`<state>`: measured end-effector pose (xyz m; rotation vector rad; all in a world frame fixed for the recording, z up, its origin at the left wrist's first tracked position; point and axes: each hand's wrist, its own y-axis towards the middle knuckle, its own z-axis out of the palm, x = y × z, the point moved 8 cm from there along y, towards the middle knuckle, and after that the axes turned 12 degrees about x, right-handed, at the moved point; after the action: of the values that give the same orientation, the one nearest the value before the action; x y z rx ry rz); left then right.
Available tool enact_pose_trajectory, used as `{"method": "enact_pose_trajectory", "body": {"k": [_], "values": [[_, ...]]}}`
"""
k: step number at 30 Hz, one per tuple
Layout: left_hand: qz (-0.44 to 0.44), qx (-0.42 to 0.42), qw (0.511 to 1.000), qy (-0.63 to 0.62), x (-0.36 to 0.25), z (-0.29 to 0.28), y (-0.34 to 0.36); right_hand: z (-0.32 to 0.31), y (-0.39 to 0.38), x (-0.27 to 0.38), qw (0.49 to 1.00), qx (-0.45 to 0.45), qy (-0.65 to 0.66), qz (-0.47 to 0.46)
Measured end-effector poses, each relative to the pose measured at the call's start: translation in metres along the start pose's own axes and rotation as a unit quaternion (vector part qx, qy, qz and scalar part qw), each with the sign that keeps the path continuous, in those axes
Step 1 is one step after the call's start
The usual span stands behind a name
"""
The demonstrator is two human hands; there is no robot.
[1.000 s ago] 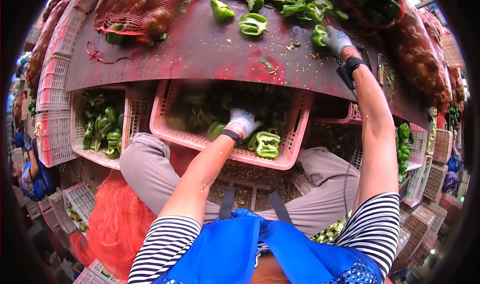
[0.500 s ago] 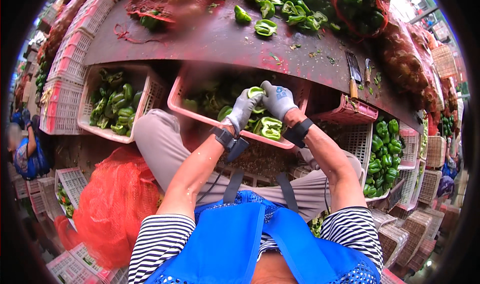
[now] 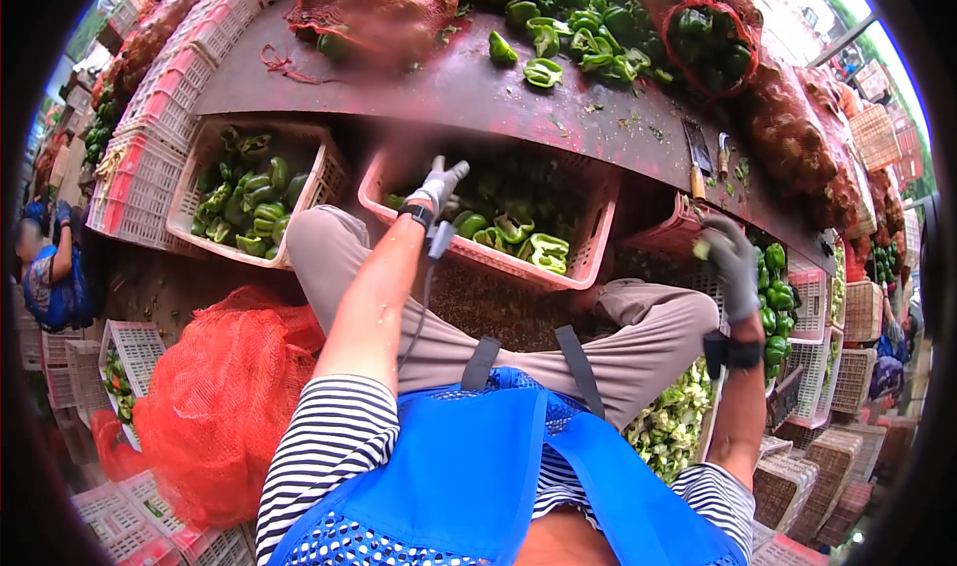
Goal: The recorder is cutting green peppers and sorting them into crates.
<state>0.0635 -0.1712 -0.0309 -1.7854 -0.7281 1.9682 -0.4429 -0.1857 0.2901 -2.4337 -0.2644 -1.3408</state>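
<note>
My left hand, in a grey glove, is over the pink crate with its fingers apart and nothing visible in them. Inside the crate lie green bell pepper pieces, among them a cut half with its pale inside up. Out to the right, my gloved right hand pinches a small pale green pepper piece; whether it is a core or a slice I cannot tell. Below this hand, beside my knee, sits a container heaped with pale green pepper cores.
A dark table carries whole and cut peppers, red mesh sacks and a cleaver with a smaller knife. A white crate of peppers stands left. Red netting lies by my left leg.
My hands were together over the pink crate on a cut pepper piece. They have parted: the right swung far right with a pale green piece, the left moved slightly left and opened.
</note>
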Motion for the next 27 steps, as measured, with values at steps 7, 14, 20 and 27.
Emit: {"method": "enact_pose_trajectory", "body": {"k": [7,14,20,27], "values": [[0.003,0.309,0.638,0.705,0.006,0.075,-0.080,-0.149,-0.211,-0.255,0.879,-0.042,-0.366,0.303],[0.003,0.187,0.569,0.800,0.044,0.079,-0.057,-0.029,-0.097,-0.084,0.883,-0.028,-0.467,0.034],[0.024,0.181,0.537,0.823,0.060,0.116,-0.091,0.146,0.014,0.058,0.841,0.121,-0.483,-0.211],[0.038,0.301,0.562,0.769,0.106,0.142,-0.145,0.256,0.072,0.065,0.796,0.223,-0.530,-0.191]]}}
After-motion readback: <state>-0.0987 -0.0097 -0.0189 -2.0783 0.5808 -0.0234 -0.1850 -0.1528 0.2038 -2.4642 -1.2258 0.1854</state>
